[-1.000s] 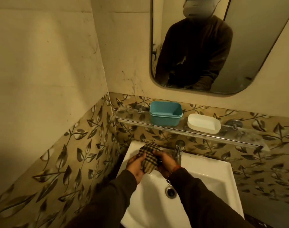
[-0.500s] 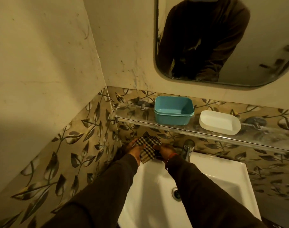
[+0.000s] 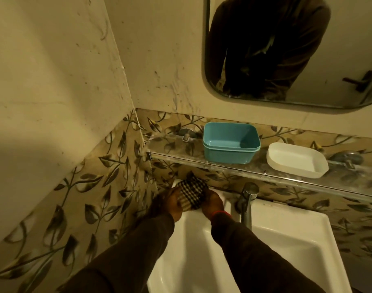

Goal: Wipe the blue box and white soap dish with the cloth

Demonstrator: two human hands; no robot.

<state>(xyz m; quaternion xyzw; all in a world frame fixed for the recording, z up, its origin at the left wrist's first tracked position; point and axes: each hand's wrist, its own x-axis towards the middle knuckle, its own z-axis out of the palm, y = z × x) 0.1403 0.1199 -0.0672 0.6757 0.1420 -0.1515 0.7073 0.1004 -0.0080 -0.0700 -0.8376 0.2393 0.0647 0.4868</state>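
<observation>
Both hands, left hand and right hand, have fingers closed round the bunched checked cloth over the sink's back-left corner; best keep it bunched in one hand, steadying the blue box mid-shelf, left of the white soap dish.

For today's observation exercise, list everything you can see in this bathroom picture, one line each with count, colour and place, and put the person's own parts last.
blue box: one, teal blue, open and empty, on the shelf's left part.
white soap dish: one, white, on the shelf, right of the box.
shelf: one, clear glass, on the back wall above the sink.
cloth: one, black-and-white check, bunched between both hands below the shelf.
tap: one, chrome, at the sink's back edge.
sink: one, white, bottom centre.
mirror: one, on the back wall, reflecting the person's torso.
leaf tiles: band, beige with dark leaves, on the lower walls.
left hand: one, gripping the cloth.
right hand: one, gripping the cloth.
sleeves: two, dark brown, bottom.
</observation>
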